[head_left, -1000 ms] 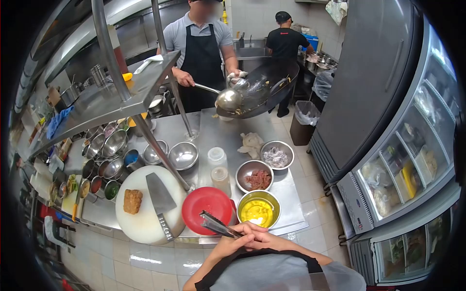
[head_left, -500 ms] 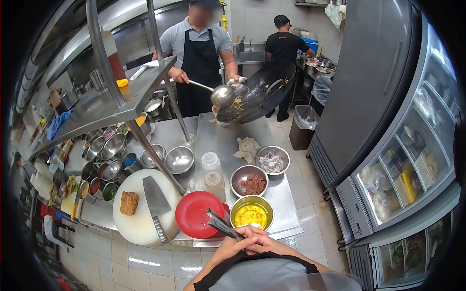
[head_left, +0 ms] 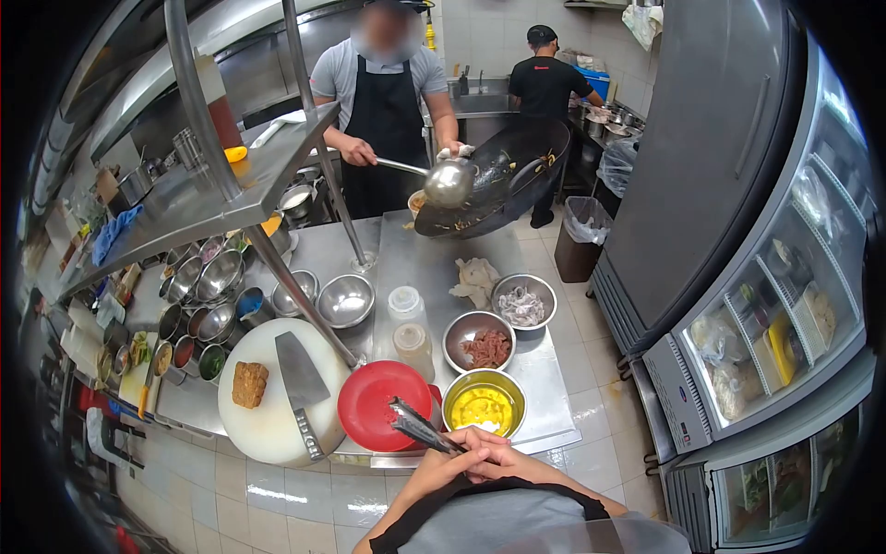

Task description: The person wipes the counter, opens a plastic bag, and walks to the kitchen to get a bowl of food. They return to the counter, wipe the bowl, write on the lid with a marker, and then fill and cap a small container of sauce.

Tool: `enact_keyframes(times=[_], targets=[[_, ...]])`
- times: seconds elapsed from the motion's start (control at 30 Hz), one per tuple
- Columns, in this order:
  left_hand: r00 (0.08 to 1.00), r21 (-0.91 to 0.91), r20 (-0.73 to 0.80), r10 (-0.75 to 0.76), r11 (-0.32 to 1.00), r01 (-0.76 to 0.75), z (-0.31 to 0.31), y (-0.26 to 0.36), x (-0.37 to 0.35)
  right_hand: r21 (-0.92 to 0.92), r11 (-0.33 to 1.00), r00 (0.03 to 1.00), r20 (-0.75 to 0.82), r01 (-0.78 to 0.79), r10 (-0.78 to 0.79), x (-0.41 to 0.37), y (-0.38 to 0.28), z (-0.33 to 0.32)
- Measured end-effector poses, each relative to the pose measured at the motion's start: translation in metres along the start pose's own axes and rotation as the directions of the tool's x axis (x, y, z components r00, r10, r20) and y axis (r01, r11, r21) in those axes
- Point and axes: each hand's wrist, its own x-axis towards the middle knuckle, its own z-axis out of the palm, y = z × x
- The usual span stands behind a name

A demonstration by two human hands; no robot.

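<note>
- steel counter (head_left: pixel 551 397), just ahead
- red dish (head_left: pixel 372 397) on it, left of a bowl of yellow liquid (head_left: pixel 515 391)
- left hand (head_left: pixel 447 474) and right hand (head_left: pixel 496 451), clasped together, closed round the handle end of the tongs (head_left: pixel 423 430)
- tongs, long axis running forward and left from the grip, tips slightly parted over the dish's right part

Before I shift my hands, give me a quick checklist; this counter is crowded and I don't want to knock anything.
1. Tongs held: ok, between clasped left hand and right hand.
2. Tong tips off the red plate: cannot tell; they overlap it in this view.
3. Cleaver lying flat on the white board: ok.
4. Bowl of yellow liquid upright: ok.
5. Counter's far end unobstructed: not ok; a co-worker holds a tilted wok there.
</note>
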Motion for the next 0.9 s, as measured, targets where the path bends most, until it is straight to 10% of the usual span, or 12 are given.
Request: enact_keyframes(times=[0.9], targets=[[0.998,-0.010,-0.010,0.069,0.998,-0.069,-0.003,0.004,-0.011,-0.014,1.000,1.000,0.029,-0.004,0.004,0.003,-0.002,0.008]])
